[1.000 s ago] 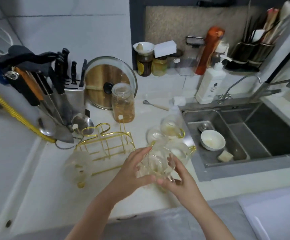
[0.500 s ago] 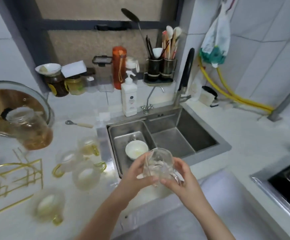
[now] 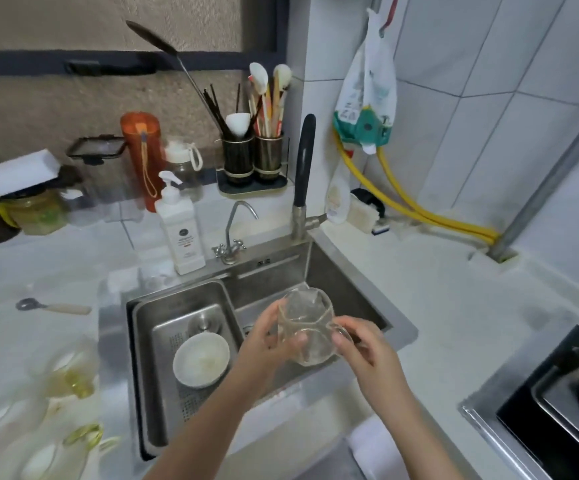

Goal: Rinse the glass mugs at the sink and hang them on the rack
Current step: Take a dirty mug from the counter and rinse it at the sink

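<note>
We've got one glass mug (image 3: 307,332) over sink (image 3: 347,299), left hand (image 3: 264,344) + right hand (image 3: 364,351) wrapped round it (tap off); rinse not begun, other mugs (image 3: 70,375) wait at bench's left edge.

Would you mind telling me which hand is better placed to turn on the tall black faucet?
Probably the right hand: it only pinches the glass mug by its handle and is nearer the black faucet. The left hand cups the mug's body and could hold it.
</note>
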Demonstrator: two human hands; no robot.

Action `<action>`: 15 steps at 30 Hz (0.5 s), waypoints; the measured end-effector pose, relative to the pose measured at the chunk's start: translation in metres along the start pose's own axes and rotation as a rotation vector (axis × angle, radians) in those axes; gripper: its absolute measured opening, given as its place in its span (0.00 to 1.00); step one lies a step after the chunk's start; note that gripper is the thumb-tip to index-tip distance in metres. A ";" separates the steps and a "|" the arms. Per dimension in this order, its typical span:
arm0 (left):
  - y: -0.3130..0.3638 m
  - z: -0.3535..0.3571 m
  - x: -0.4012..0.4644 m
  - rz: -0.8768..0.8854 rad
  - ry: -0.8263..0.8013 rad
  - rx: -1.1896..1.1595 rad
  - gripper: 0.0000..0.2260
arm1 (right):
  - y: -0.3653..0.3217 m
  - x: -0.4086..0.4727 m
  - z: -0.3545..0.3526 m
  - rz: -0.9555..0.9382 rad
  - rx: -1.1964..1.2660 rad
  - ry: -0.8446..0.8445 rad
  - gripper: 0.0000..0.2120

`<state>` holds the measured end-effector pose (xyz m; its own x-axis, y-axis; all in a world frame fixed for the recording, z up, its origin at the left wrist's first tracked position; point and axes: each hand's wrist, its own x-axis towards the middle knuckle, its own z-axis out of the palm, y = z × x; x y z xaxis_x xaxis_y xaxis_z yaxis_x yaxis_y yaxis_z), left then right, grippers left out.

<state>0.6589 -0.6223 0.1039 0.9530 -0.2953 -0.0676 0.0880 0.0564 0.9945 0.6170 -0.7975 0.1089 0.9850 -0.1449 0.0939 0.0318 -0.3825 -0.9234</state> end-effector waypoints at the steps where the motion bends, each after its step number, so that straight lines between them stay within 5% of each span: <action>1: 0.001 -0.001 0.015 0.005 0.004 0.015 0.22 | 0.004 0.013 0.000 0.018 -0.018 0.025 0.09; 15: -0.008 -0.035 0.136 -0.089 0.000 0.138 0.16 | 0.041 0.152 0.023 0.161 -0.001 0.046 0.07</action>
<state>0.7984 -0.6294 0.0842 0.9432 -0.2931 -0.1562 0.1319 -0.1013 0.9861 0.7716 -0.8143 0.0769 0.9685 -0.2461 -0.0379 -0.1257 -0.3517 -0.9277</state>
